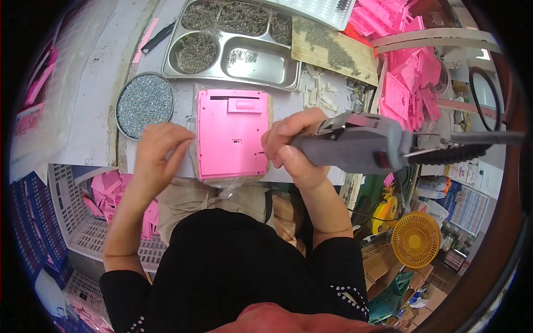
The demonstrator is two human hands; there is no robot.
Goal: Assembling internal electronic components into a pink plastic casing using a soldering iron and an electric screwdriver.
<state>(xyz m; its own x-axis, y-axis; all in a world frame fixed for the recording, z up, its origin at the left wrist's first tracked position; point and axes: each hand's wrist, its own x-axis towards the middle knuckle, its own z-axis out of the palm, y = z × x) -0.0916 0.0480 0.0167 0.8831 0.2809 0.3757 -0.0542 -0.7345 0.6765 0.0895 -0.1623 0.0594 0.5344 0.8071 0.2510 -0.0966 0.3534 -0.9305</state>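
A pink plastic casing lies flat before me on a padded, plastic-wrapped rest. It has a dark slot, a raised rectangular block near its far edge and a small cut-out in the middle. My right hand is wrapped round a grey electric screwdriver, held nearly level. Its thin tip points left at the casing's right edge; whether it meets a screw I cannot tell. My left hand is at the casing's left edge, thumb and forefinger drawn together. What they hold, if anything, is too small to make out.
A round dish of small silvery screws stands left of the casing. Behind is a metal compartment tray of darker screws, beside a yellowish board. Pink parts pile up at right; a crate holds more at lower left.
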